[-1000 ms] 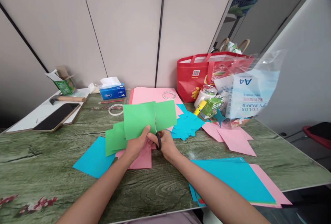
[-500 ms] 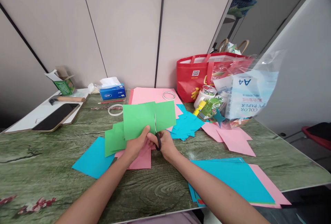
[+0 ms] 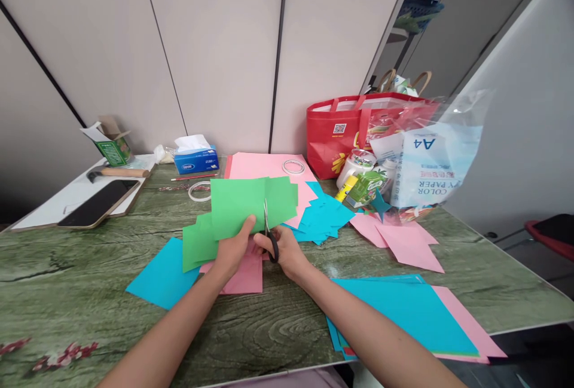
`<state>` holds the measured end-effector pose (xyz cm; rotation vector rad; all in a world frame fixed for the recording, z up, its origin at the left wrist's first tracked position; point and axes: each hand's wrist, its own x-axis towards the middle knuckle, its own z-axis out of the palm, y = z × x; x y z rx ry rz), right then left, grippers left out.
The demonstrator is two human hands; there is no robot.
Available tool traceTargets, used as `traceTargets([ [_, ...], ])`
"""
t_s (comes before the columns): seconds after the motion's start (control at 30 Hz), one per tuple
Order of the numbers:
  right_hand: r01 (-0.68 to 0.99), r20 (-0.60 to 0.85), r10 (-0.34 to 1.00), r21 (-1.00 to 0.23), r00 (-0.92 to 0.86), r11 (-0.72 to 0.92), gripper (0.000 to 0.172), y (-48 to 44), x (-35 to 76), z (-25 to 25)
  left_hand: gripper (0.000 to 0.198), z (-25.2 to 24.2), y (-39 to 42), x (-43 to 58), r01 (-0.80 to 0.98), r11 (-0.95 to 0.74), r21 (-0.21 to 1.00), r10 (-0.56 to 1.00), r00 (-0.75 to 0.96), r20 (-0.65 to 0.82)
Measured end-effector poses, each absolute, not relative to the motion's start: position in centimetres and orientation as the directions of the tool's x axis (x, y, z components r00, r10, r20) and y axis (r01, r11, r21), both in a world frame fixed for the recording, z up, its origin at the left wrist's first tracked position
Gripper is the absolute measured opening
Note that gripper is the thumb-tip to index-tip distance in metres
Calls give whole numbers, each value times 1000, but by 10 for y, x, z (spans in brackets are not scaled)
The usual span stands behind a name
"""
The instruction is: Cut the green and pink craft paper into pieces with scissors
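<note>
Nearest you, a blue-topped stack of sheets point(image 3: 399, 316) lies on the counter point(image 3: 269, 334), your right forearm over one corner. Now both fists are full: your left hand point(image 3: 233, 251) pinches the green paper point(image 3: 237, 208) raised above the counter, your right hand point(image 3: 287, 250) grips one pair of scissors point(image 3: 273, 248), blades at the paper. Farther out: two tape rolls point(image 3: 196, 199), one glue stick point(image 3: 346, 188), one tissue box point(image 3: 195, 162), one red bag point(image 3: 326, 143).
</note>
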<state>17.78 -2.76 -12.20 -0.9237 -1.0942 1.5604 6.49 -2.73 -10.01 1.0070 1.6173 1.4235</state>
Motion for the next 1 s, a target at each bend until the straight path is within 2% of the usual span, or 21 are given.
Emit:
traceTargets([
  [0.2, -181, -13, 899, -978, -437, -102, 38, -31, 182, -120, 51, -100, -13, 54, 67, -134, 989, 780, -609, 147],
  [0.3, -150, 30, 811, -986, -584, -72, 35, -32, 187, -113, 50, -97, -9, 50, 46, -211, 976, 727, -661, 189],
  [0.37, -168, 81, 798, -985, -597, -26, 31, -31, 189, -108, 48, -95, -8, 48, 33, -248, 968, 707, -677, 204],
  [0.4, -205, 125, 839, -979, -529, 17, 28, -30, 189, -106, 47, -94, -7, 48, 26, -262, 965, 703, -680, 209],
  [0.47, -292, 217, 946, -946, -240, 143, 24, -26, 190, -105, 41, -92, -6, 46, 5, -289, 957, 709, -671, 218],
  [0.57, -323, 249, 938, -891, 242, 320, 26, -16, 194, -107, 22, -89, -5, 44, -48, -317, 947, 757, -614, 222],
  [0.63, -290, 257, 899, -884, 353, 367, 33, -10, 199, -109, 19, -87, -5, 44, -80, -317, 945, 791, -571, 217],
  [0.73, -273, 276, 870, -873, 409, 405, 34, -4, 204, -109, 22, -84, -7, 45, -121, -277, 953, 850, -493, 185],
  [0.83, -379, 206, 919, -864, 335, 332, 32, -4, 205, -106, 26, -81, -12, 47, -164, -168, 972, 936, -335, 106],
  [0.93, -523, 39, 992, -847, 122, 97, 33, -4, 206, -104, 28, -76, -16, 48, -174, -17, 985, 989, -150, -9],
  [1.0, -549, -34, 999, -835, -36, -48, 32, -4, 206, -104, 29, -72, -17, 47, -168, 73, 983, 995, -56, -84],
])
